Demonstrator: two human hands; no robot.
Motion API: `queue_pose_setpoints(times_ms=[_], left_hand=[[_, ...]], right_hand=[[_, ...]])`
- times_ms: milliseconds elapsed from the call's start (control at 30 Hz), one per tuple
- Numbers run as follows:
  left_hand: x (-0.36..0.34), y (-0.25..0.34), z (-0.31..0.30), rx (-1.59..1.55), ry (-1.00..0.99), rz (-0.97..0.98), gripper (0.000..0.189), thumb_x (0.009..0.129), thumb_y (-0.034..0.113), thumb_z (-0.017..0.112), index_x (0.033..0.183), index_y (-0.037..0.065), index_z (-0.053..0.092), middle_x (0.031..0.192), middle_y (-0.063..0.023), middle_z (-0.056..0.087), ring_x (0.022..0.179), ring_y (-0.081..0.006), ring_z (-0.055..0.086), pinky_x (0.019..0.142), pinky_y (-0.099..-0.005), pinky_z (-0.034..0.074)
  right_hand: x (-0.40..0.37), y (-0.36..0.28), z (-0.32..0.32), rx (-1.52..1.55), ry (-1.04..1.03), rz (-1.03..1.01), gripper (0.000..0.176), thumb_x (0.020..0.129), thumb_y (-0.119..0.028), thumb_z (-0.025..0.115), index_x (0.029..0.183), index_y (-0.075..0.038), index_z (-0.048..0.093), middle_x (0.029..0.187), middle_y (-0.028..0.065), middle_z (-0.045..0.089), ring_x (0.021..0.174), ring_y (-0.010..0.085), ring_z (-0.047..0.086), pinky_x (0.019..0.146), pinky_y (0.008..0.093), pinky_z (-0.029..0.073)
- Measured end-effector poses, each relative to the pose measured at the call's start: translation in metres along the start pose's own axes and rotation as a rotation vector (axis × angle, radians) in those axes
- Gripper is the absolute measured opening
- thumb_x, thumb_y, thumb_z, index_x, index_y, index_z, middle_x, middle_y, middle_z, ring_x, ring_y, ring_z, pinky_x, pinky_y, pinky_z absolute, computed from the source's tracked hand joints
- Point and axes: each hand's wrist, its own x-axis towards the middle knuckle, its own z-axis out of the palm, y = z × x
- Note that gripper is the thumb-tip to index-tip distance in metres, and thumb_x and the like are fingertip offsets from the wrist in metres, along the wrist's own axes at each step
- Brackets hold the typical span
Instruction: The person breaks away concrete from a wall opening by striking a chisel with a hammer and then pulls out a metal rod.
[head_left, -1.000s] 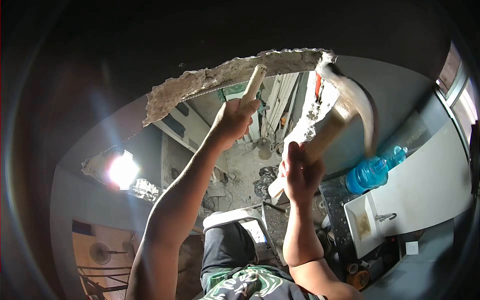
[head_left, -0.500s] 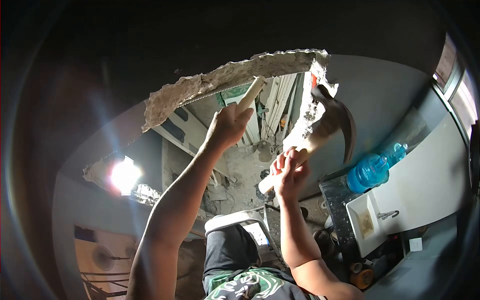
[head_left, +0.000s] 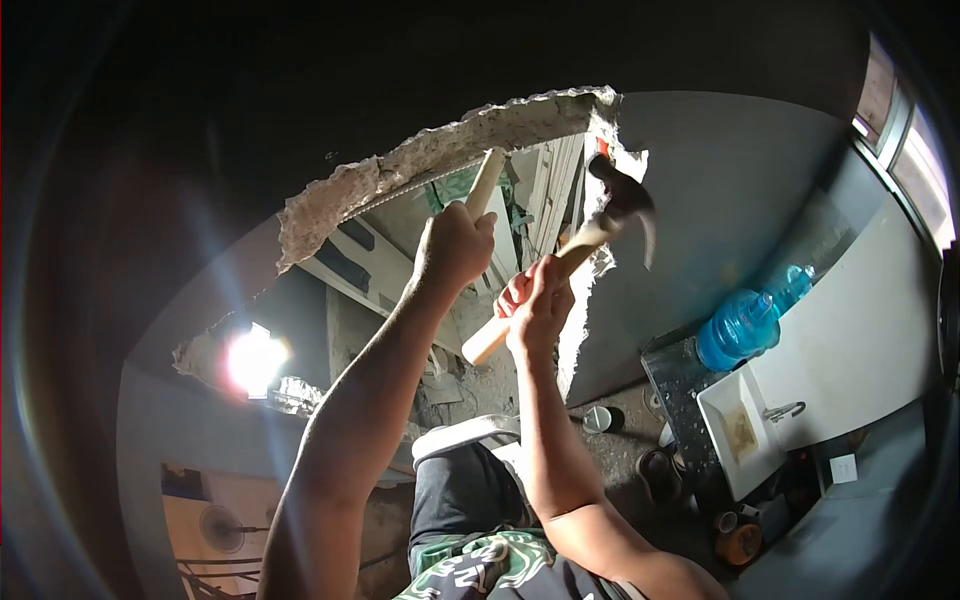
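My left hand (head_left: 453, 243) is closed around a pale, round stick-like tool (head_left: 486, 183). Its far end meets the underside of the jagged broken wall edge (head_left: 420, 152); whether it has a separate tip there cannot be made out. Lower and to the right, my right hand (head_left: 538, 302) grips a claw hammer (head_left: 624, 200) by its wooden handle. The dark hammer head is raised beside the opening's ragged right side (head_left: 578, 340), with its curved claw pointing right and down.
Below me is a white seat or step (head_left: 465, 436). On the right, a sink (head_left: 735, 430) and blue water bottles (head_left: 740, 328) stand on a dark counter (head_left: 670, 375). A bright lamp (head_left: 257, 358) shines at left. Boards and rubble lie beyond the opening.
My right hand and the hammer have moved left and up, toward the stick-like tool. My left hand keeps its grip, and the whole view has shifted slightly.
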Motion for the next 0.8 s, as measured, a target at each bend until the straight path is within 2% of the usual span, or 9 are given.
queue_pose_setpoints(times_ms=[67,200,267,333,467,533,600,700,800], left_hand=[[0.002,0.002,0.000,-0.012,0.018,-0.008,0.042,0.089,0.033,0.062,0.089,-0.009,0.061,0.076,-0.0291,0.065,0.076,-0.0423,0.068,0.068,-0.0473,0.054],[0.004,0.001,0.006,0.009,0.070,0.025,0.045,0.088,0.035,0.064,0.092,-0.010,0.062,0.079,-0.0300,0.066,0.078,-0.0433,0.068,0.069,-0.0472,0.054],[0.006,0.005,0.000,0.039,0.050,0.034,0.046,0.088,0.036,0.064,0.094,-0.010,0.062,0.080,-0.0297,0.066,0.078,-0.0425,0.068,0.069,-0.0468,0.054],[0.003,0.005,-0.002,0.026,0.015,-0.040,0.049,0.089,0.038,0.062,0.098,-0.010,0.063,0.085,-0.0287,0.067,0.086,-0.0409,0.068,0.077,-0.0460,0.052],[0.006,0.008,-0.007,0.048,-0.025,-0.052,0.044,0.089,0.037,0.064,0.097,-0.006,0.064,0.088,-0.0269,0.068,0.084,-0.0397,0.069,0.074,-0.0466,0.054],[0.007,0.008,-0.003,0.072,0.001,-0.056,0.043,0.089,0.037,0.064,0.098,-0.006,0.064,0.089,-0.0266,0.068,0.086,-0.0398,0.069,0.075,-0.0465,0.054],[0.008,0.008,0.000,0.103,0.021,-0.065,0.043,0.088,0.036,0.064,0.098,-0.005,0.065,0.091,-0.0263,0.069,0.088,-0.0399,0.069,0.077,-0.0465,0.054],[0.010,0.012,-0.004,0.122,0.004,-0.080,0.043,0.087,0.035,0.065,0.101,-0.005,0.066,0.096,-0.0279,0.068,0.093,-0.0388,0.068,0.080,-0.0450,0.055],[0.011,0.017,-0.008,0.130,-0.064,-0.099,0.042,0.087,0.035,0.065,0.100,-0.005,0.066,0.096,-0.0271,0.068,0.093,-0.0381,0.068,0.081,-0.0448,0.055]], right_hand=[[-0.001,-0.002,0.013,0.143,0.108,-0.048,0.037,0.099,-0.042,0.054,0.081,-0.011,0.043,0.055,-0.0001,0.041,0.040,0.0115,0.038,0.039,0.0291,0.034],[0.004,0.007,0.020,-0.109,-0.094,0.240,0.037,0.099,-0.041,0.054,0.078,-0.013,0.042,0.055,-0.0024,0.039,0.039,0.0081,0.035,0.037,0.0257,0.031],[0.001,-0.006,0.013,-0.139,-0.076,0.264,0.039,0.100,-0.041,0.054,0.077,-0.012,0.041,0.054,-0.0024,0.038,0.039,0.0083,0.035,0.037,0.0258,0.031],[-0.005,-0.014,0.016,-0.076,-0.043,0.172,0.039,0.100,-0.042,0.053,0.077,-0.012,0.040,0.054,-0.0023,0.038,0.039,0.0084,0.035,0.037,0.0259,0.031],[-0.005,-0.018,0.023,0.096,0.109,-0.052,0.042,0.099,-0.043,0.054,0.076,-0.012,0.039,0.054,-0.0019,0.038,0.039,0.0095,0.035,0.037,0.0281,0.032],[-0.004,-0.005,0.032,0.076,0.093,0.004,0.043,0.098,-0.042,0.055,0.074,-0.011,0.038,0.053,-0.0026,0.036,0.038,0.0097,0.035,0.037,0.0284,0.031],[-0.002,-0.004,0.032,-0.177,0.005,0.289,0.045,0.099,-0.043,0.053,0.072,-0.011,0.037,0.053,-0.0027,0.036,0.037,0.0087,0.035,0.035,0.0269,0.031],[-0.004,-0.013,0.021,-0.141,-0.007,0.202,0.043,0.100,-0.044,0.052,0.074,-0.012,0.038,0.054,-0.0033,0.035,0.038,0.0076,0.034,0.036,0.0251,0.029],[-0.010,-0.017,0.029,0.040,0.137,0.058,0.043,0.100,-0.046,0.051,0.075,-0.013,0.038,0.054,-0.0033,0.034,0.039,0.0081,0.031,0.036,0.0256,0.027]])
